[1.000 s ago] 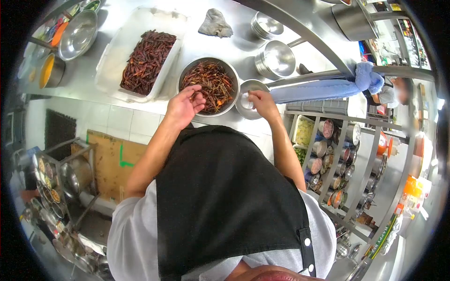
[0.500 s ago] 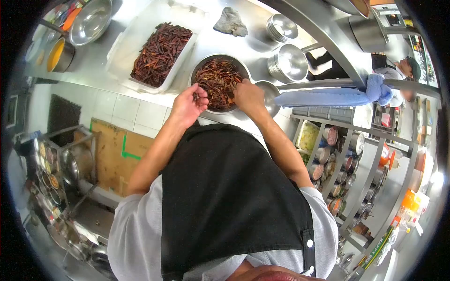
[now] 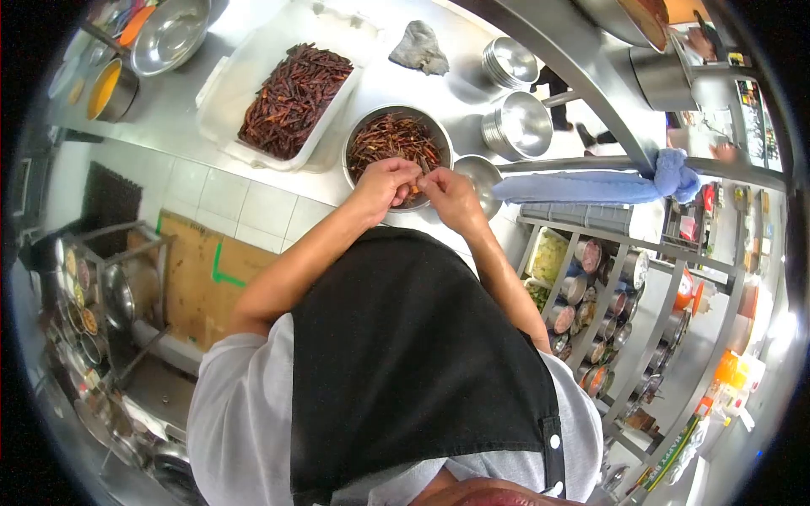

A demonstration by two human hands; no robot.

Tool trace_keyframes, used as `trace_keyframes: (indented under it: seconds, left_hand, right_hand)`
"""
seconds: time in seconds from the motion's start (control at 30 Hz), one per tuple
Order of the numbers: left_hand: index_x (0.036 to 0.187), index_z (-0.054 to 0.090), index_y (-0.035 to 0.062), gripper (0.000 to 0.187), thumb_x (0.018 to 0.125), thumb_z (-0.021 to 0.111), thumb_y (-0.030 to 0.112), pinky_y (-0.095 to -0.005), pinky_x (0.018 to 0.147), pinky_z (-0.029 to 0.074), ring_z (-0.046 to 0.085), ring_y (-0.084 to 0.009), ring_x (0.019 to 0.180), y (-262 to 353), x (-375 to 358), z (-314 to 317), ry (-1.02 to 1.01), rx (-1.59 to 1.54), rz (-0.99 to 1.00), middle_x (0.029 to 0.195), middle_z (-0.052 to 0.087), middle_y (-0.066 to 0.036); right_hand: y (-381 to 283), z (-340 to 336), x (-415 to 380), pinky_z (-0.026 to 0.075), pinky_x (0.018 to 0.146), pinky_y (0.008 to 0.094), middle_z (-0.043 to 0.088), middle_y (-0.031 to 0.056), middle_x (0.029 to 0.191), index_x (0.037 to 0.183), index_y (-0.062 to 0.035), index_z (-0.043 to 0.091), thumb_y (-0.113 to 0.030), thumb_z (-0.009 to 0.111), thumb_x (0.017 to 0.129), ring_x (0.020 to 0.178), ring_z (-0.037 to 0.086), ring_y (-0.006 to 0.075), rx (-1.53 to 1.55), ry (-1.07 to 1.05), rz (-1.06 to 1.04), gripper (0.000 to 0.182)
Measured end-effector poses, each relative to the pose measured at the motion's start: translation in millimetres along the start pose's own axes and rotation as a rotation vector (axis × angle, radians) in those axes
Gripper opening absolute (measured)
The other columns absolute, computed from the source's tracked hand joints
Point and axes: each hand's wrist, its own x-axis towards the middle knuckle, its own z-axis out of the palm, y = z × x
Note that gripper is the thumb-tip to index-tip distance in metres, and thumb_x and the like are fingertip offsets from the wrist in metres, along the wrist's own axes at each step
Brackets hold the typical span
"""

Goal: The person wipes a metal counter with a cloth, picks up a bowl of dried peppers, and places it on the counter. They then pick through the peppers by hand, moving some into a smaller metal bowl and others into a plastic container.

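A round steel bowl (image 3: 348, 160) holds a heap of dried chillies (image 3: 392, 139), dark red and slender. Over the near part of that bowl my two hands meet, fingertips almost touching. My left hand (image 3: 384, 185) is closed, its fingers curled round some chillies, with an orange-red bit showing beneath them. Pinched in the fingertips of my right hand (image 3: 453, 198) is a dried chilli, mostly hidden by the fingers. To the left, a clear plastic tub (image 3: 221, 105) contains more dark red chillies (image 3: 295, 101).
An empty-looking steel bowl (image 3: 478, 179) sits beside my right hand. Stacked steel bowls (image 3: 519, 125) and a grey rag (image 3: 419, 49) lie further back. A blue cloth (image 3: 582, 180) is tied on the rail at right. Food containers (image 3: 582, 287) fill a lower rack. Another person's hand (image 3: 724, 152) shows far right.
My right hand has come out of the chillies towards me. My left hand has moved right and turned over, closing its fingers, so both hands now meet above the bowl's near side.
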Motion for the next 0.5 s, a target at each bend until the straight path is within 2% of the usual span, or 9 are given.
trace_keyframes:
  seconds: [0.07, 0.1, 0.2, 0.23, 0.33, 0.37, 0.43, 0.5]
  left_hand:
    - [0.092, 0.065, 0.0087, 0.014, 0.100, 0.064, 0.020, -0.0218, 0.050, 0.032, 0.050, -0.0057, 0.064, -3, -3, 4, 0.049, -0.035, -0.055, 0.078, 0.058, 0.003]
    - [0.089, 0.064, 0.0096, 0.014, 0.099, 0.062, 0.020, -0.0225, 0.050, 0.033, 0.050, -0.0069, 0.064, -4, -3, 6, 0.055, -0.043, -0.078, 0.078, 0.058, 0.002]
    - [0.088, 0.063, 0.0095, 0.014, 0.098, 0.062, 0.019, -0.0240, 0.050, 0.034, 0.050, -0.0086, 0.063, -10, 3, 4, 0.070, -0.178, -0.152, 0.079, 0.060, 0.000]
    - [0.088, 0.065, 0.0077, 0.014, 0.096, 0.063, 0.019, -0.0251, 0.052, 0.039, 0.055, -0.0115, 0.065, -10, 6, -2, 0.053, -0.217, -0.168, 0.081, 0.064, -0.003]
    - [0.092, 0.066, 0.0052, 0.013, 0.095, 0.063, 0.017, -0.0261, 0.055, 0.044, 0.061, -0.0144, 0.069, 3, 3, -7, 0.125, -0.234, -0.139, 0.084, 0.068, -0.006]
    - [0.097, 0.067, 0.0040, 0.012, 0.094, 0.063, 0.015, -0.0284, 0.059, 0.048, 0.064, -0.0173, 0.072, -2, 6, -23, 0.063, -0.265, -0.100, 0.087, 0.070, -0.008]
    - [0.100, 0.067, 0.0039, 0.013, 0.095, 0.061, 0.014, -0.0293, 0.061, 0.049, 0.064, -0.0178, 0.072, 5, -1, -32, 0.094, -0.291, -0.098, 0.086, 0.069, -0.007]
    - [0.107, 0.066, 0.0037, 0.016, 0.097, 0.059, 0.015, -0.0299, 0.064, 0.049, 0.064, -0.0186, 0.073, 9, -7, -43, 0.081, -0.275, -0.060, 0.085, 0.067, -0.006]
  right_hand:
    - [2, 7, -9, 0.053, 0.071, 0.0394, 0.071, 0.0160, 0.088, 0.097, 0.0004, 0.069, -0.021, 0.071, 0.095, 0.078, 0.068, 0.0278, 0.036, 0.083, -0.092, 0.021]
    - [-1, 8, -15, 0.053, 0.073, 0.0426, 0.070, 0.0175, 0.093, 0.095, 0.0000, 0.069, -0.017, 0.070, 0.094, 0.083, 0.069, 0.0345, 0.023, 0.128, -0.167, 0.017]
    - [-13, -6, -27, 0.053, 0.073, 0.0458, 0.069, 0.0183, 0.092, 0.094, -0.0006, 0.068, -0.015, 0.068, 0.094, 0.086, 0.068, 0.0388, -0.118, 0.045, -0.374, 0.014]
    - [4, -7, -25, 0.053, 0.075, 0.0480, 0.069, 0.0180, 0.093, 0.094, -0.0020, 0.069, -0.016, 0.066, 0.095, 0.089, 0.067, 0.0413, -0.139, 0.062, -0.345, 0.015]
    - [62, -26, -14, 0.054, 0.079, 0.0498, 0.069, 0.0179, 0.097, 0.097, -0.0041, 0.071, -0.022, 0.063, 0.097, 0.092, 0.068, 0.0406, -0.439, 0.223, -0.161, 0.019]
    - [68, -38, -12, 0.054, 0.080, 0.0502, 0.069, 0.0178, 0.098, 0.097, -0.0050, 0.072, -0.023, 0.062, 0.097, 0.093, 0.068, 0.0404, -0.523, 0.166, -0.083, 0.020]
    - [74, -51, -2, 0.054, 0.083, 0.0510, 0.069, 0.0177, 0.100, 0.099, -0.0069, 0.073, -0.026, 0.061, 0.097, 0.095, 0.067, 0.0401, -0.684, 0.050, 0.069, 0.023]
    - [64, -48, 17, 0.054, 0.084, 0.0515, 0.069, 0.0174, 0.103, 0.100, -0.0080, 0.074, -0.027, 0.061, 0.096, 0.095, 0.068, 0.0396, -0.643, 0.090, -0.025, 0.023]
